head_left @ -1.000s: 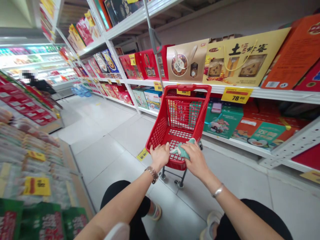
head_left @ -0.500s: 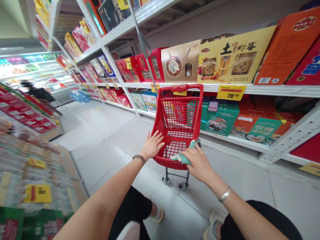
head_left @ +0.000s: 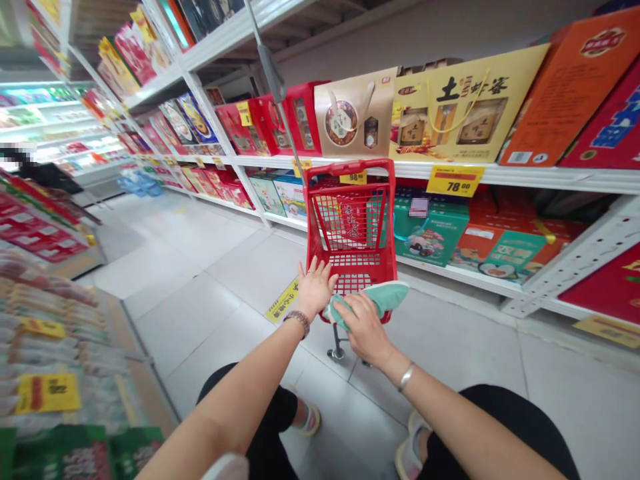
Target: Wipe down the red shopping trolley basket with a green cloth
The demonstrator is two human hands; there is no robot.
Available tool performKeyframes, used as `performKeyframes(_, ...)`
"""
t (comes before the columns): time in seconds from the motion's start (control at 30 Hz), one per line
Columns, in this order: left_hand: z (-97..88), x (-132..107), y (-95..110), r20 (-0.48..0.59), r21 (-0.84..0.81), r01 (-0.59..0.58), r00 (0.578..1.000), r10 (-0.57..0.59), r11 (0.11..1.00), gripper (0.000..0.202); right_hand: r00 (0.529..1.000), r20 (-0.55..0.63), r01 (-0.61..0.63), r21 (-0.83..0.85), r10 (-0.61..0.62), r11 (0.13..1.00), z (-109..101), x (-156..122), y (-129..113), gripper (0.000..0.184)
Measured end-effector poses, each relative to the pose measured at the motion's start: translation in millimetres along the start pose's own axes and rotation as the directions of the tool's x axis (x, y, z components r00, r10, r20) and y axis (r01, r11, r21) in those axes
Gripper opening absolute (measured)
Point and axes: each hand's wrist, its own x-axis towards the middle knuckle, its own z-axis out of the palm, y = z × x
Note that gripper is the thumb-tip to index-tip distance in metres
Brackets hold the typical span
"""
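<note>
A small red shopping cart (head_left: 391,223) with lattice sides stands on the tiled floor before me. My right hand (head_left: 367,327) is closed around a green cloth (head_left: 386,295) at the cart's near edge; one end of the cloth sticks out to the right. Beside the cart's near left side is my left hand (head_left: 316,290), its fingers spread and nothing in it. Whether that hand touches the cart I cannot tell. Both hands hide part of the cart's near rim, and only one of its front wheels (head_left: 336,353) shows plainly.
White shelves (head_left: 505,175) with gift boxes (head_left: 440,110) run along the right, behind the cart. A grey pole (head_left: 287,130) rises there. Packaged food fills a display (head_left: 65,333) at the left. A yellow floor sticker (head_left: 283,300) lies left of the cart.
My right hand has moved left along the cart's near edge with the cloth, which now spreads out more to the right. My left hand has turned its palm upward. The view has shifted slightly.
</note>
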Motion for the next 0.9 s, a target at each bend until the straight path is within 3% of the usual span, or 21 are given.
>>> performKeyframes(0.17, 1.6, -15.7, 22.9, -0.005, 0.000, 0.062, 0.998, -0.062, 0.998, 0.052, 0.988, -0.048, 0.152, 0.091, -0.148, 0.984, -10.1, -18.0, 29.5, 0.059)
performKeyframes(0.4, 0.3, -39.0, 63.1, -0.065, -0.054, 0.139, 0.988, -0.142, 0.989, 0.050, 0.994, 0.037, 0.099, 0.175, -0.107, 0.980, -52.8, -20.9, 58.9, 0.050)
performKeyframes(0.63, -7.3, -55.0, 90.8, -0.036, -0.066, 0.022, 0.999, -0.024, 0.998, 0.050, 0.998, 0.052, -0.024, 0.158, 0.016, 0.987, -71.7, -14.6, 87.8, 0.038)
performKeyframes(0.77, -10.1, -45.1, 78.9, -0.046, -0.078, -0.125, 0.991, 0.122, 0.989, 0.049, 0.990, 0.073, -0.125, 0.106, 0.118, 0.986, -72.6, -10.0, 106.6, 0.037)
performKeyframes(0.83, -13.7, -31.5, 56.6, -0.036, -0.055, -0.155, 0.988, 0.153, 0.986, 0.049, 0.982, 0.077, -0.177, 0.074, 0.171, 0.981, -73.4, -6.0, 116.4, 0.036)
performKeyframes(0.9, -20.5, -15.1, 22.9, 0.005, -0.014, -0.113, 0.994, 0.113, 0.993, 0.049, 0.972, 0.090, -0.221, 0.061, 0.216, 0.973, -75.0, -1.3, 125.8, 0.034)
